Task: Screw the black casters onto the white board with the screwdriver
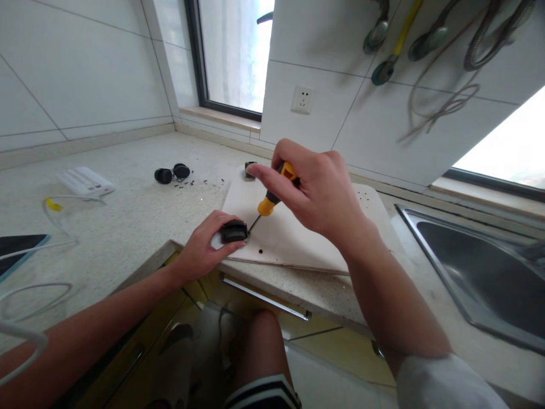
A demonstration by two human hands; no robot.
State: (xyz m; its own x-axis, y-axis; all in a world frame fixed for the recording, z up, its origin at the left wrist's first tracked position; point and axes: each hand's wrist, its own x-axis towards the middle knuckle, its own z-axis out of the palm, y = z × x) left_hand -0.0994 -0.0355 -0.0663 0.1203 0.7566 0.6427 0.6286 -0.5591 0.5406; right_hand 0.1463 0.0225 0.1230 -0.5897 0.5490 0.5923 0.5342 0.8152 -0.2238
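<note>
My left hand (206, 244) grips a black caster (234, 232), pressing it onto the near left corner of a white board (306, 250). In my right hand (319, 190) is a yellow-and-black screwdriver (267, 205), held tilted with fingers wrapped round its handle. Its thin shaft reaches down to the right edge of the caster's base; the tip's exact seat and any screw under it are too small to make out. A dark hole (260, 251) shows in the board near the caster. At the board's far left corner stands another dark caster (250, 170), partly behind my right thumb.
Two loose black casters (171, 173) lie on the speckled counter (128, 210), with several small dark screws (206, 181) beside them. A white slotted box (85, 180), a white cable (63, 244) and a dark flat item (21, 250) are at left. A metal sink (443, 272) is at right.
</note>
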